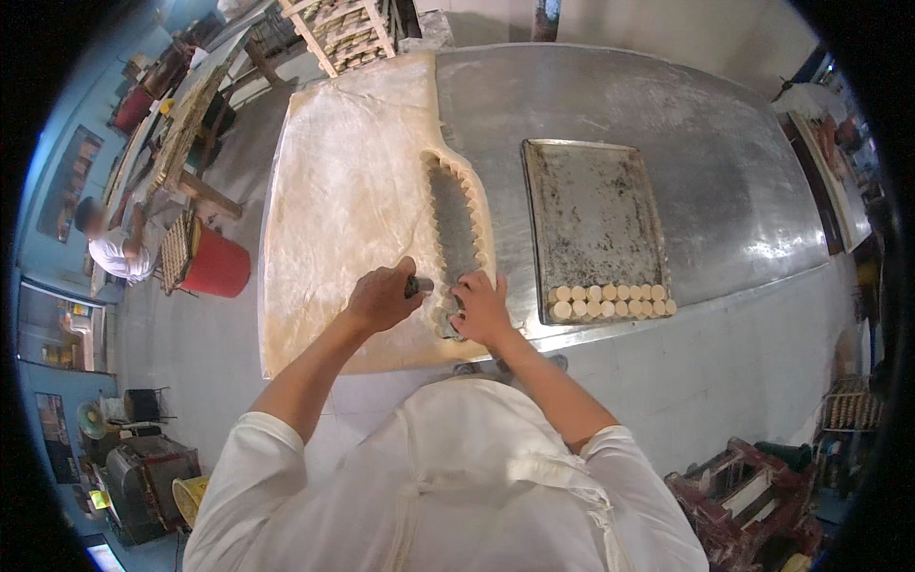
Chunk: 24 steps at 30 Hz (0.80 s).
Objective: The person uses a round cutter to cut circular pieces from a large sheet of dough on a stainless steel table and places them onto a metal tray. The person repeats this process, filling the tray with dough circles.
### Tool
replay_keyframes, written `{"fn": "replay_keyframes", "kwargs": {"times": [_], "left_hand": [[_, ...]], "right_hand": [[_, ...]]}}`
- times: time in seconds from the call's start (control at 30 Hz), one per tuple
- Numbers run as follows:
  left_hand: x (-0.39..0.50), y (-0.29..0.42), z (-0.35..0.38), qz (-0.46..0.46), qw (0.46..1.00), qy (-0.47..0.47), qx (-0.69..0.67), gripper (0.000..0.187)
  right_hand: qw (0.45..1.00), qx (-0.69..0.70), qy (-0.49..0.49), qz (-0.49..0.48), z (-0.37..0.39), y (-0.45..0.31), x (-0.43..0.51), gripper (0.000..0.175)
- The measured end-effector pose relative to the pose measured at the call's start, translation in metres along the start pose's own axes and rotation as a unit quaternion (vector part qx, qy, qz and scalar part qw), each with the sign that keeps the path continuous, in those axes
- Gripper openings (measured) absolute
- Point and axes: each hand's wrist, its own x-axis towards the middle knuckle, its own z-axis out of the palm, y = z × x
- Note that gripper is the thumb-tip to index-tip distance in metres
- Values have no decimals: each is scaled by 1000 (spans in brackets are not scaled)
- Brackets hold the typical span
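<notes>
A large sheet of rolled dough [343,186] covers the left part of the metal-topped table [715,164]. My left hand [380,294] grips a small round cutter [422,287] with a metal end, held sideways over the dough. A long gap with scalloped edges runs through the sheet, and bare metal shows in it. My right hand [485,309] is at the near end of this gap, fingers bent; whether a dough piece is between them is hidden. To its right lies a stained baking tray [593,214], with two rows of dough rounds [607,300] along its near edge.
Behind the table stands a wooden rack of loaded trays [343,32]. At left, a person in white [118,247] works near a red bucket [221,261] and a long wooden table [186,129]. Dark red machinery [743,500] stands at lower right.
</notes>
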Motion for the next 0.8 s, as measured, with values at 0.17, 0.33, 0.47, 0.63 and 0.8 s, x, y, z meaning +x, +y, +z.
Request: {"fn": "replay_keyframes", "kwargs": {"times": [0.17,0.33,0.47,0.63,0.8], "left_hand": [[10,11,9,61,996,-32,48,40],[17,18,20,56,986,-117,100,43],[21,19,15,99,974,-155,135,47],[45,21,38,113,972,-177,105,45],[42,-1,70,60,989,-133,-17,36]], "right_hand": [[999,-22,49,6,17,12,-9,44],[997,-12,72,-15,23,17,-8,39],[998,-2,56,-16,17,19,-9,40],[998,-53,42,-20,10,13,-4,35],[997,-79,3,-20,11,14,9,26]]}}
